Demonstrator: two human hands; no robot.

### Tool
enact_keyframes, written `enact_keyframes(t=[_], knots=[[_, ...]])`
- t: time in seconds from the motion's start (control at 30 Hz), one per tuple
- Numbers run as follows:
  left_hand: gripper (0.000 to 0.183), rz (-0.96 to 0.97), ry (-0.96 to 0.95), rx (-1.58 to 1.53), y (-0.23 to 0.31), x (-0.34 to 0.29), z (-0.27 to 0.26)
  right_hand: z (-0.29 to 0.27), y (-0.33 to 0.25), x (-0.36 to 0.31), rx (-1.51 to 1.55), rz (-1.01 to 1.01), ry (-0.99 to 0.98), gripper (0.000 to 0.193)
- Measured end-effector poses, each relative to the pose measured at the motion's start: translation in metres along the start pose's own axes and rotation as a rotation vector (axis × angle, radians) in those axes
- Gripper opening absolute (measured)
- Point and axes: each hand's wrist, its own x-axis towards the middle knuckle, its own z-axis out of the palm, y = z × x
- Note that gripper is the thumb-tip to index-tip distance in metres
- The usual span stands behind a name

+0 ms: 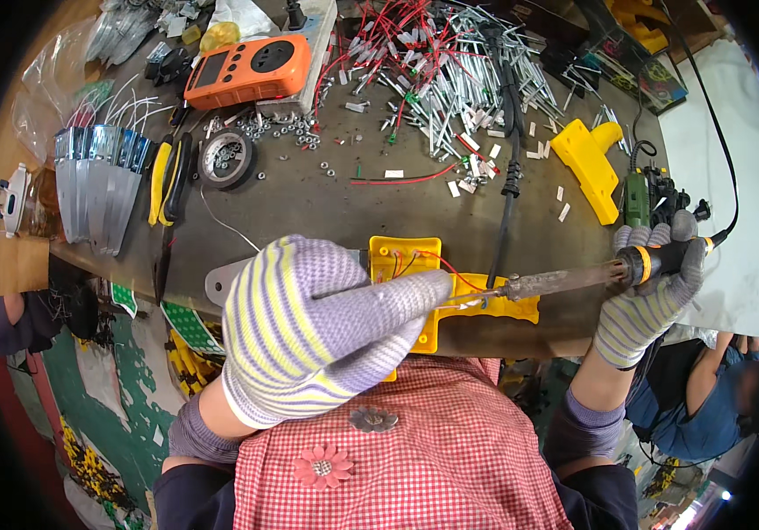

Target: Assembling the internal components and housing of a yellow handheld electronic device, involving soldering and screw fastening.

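My right hand, in a striped glove, is closed around the dark handle of a soldering iron. The iron points left, its tip close to the wire ends over a yellow plastic housing. Red and dark wires come out of the housing's upper part, and one red wire arches to the right. My left hand, gloved too, covers the housing's left side with its fingers pinched near the iron's tip. What they pinch is hidden. A flat metal piece with a hole sticks out left of this hand.
At the back lie an orange multimeter and a heap of screws and red wires. A tape roll, yellow-black pliers and metal blades are at left. Another yellow housing lies right; a black cable crosses the table.
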Motion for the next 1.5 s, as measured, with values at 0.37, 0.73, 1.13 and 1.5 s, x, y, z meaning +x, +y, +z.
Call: enact_keyframes(t=[0.37, 0.73, 1.13, 1.5], knots=[[0.026, -0.063, -0.095, -0.025, -0.006, 0.003, 0.011, 0.007, 0.004, 0.002, 0.002, -0.031, 0.031, 0.032], [0.025, -0.066, -0.05, -0.04, -0.006, 0.006, 0.021, 0.01, 0.005, 0.003, -0.005, -0.052, 0.066, 0.034], [0.027, -0.042, 0.066, 0.023, -0.013, -0.006, 0.01, 0.002, 0.0, 0.001, -0.042, -0.044, 0.014, 0.034], [0.025, -0.244, 0.135, -0.078, -0.03, -0.036, 0.004, 0.034, 0.015, 0.021, -0.01, 0.09, -0.14, 0.038]])
